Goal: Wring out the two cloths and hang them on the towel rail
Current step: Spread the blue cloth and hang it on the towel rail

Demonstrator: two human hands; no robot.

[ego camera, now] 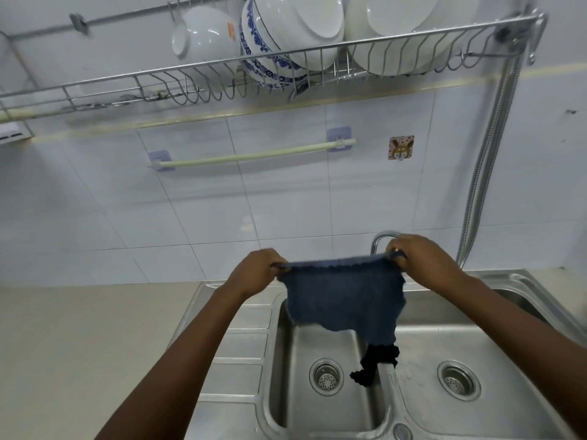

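Blue cloth (344, 296) held spread out flat at centre frame, above the back edge of the sink (444, 417). Left hand (259, 271) pinches its upper left corner; right hand (419, 260) pinches its upper right corner. Both hands are closed on the fabric, and the top hem is pulled taut between them. Lower edge of the cloth hangs free and uneven.

Second cloth (376, 363), very dark, lies bunched over the divider between the two basins, just below the hanging blue one; whether the two touch cannot be told.

Sink: stainless steel, two basins, one drain strainer in each, ribbed draining board on its left side. Faucet (381, 238) arches up behind the right hand, partly hidden. A flexible metal hose (489, 154) runs up the wall at right of frame.

Desk (79, 344): pale beige surface, lower left of frame, adjoining the sink.

Wall: white glossy tiles. Towel rail (254, 156), pale bar on two blue adhesive mounts, centre of frame, bare. To its right, a small adhesive hook (401, 148) with a cartoon picture. Across the top of the frame, a wire dish rack (222, 77) carrying white bowls (203, 36) and a blue-patterned bowl (257, 42).
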